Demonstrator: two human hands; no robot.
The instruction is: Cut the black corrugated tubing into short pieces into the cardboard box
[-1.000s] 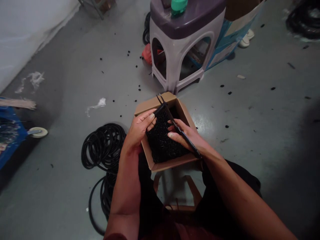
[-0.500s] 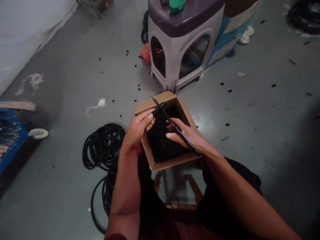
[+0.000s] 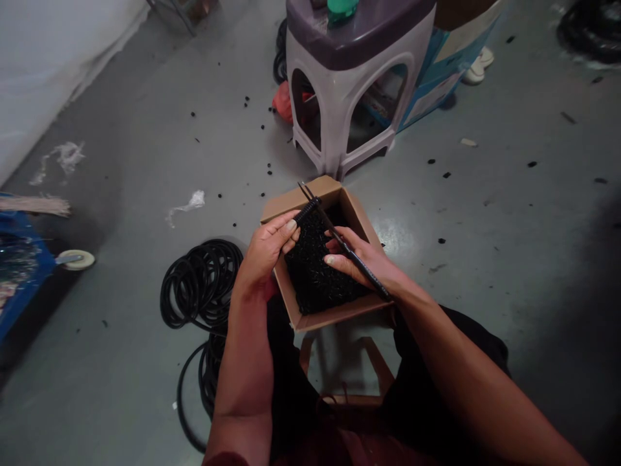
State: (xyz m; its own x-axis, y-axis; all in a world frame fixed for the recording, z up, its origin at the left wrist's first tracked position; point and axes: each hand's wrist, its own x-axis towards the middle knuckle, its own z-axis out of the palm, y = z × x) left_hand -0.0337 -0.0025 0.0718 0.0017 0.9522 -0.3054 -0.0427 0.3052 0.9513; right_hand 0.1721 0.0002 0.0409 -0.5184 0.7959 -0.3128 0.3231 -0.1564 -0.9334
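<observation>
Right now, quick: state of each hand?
Left hand: closed, holding a black ribbed piece.
Right hand: partly closed, holding a long, dark scissor-like tool.

My feed shows one left hand (image 3: 274,243), one right hand (image 3: 359,255), one ribbed piece (image 3: 305,212), one tool (image 3: 361,267), one box (image 3: 339,316) centrally; one stool (image 3: 334,97) at twelve o'clock; one blue carton (image 3: 429,90) at one; one caster (image 3: 76,260) at nine; two white wisps (image 3: 196,199) towards ten.

Grey floor (image 3: 145,155): coiled black tubing (image 3: 233,259), lower left; crumpled white scraps (image 3: 69,157), left; purple-topped pale plastic stool (image 3: 334,103), upper middle.
</observation>
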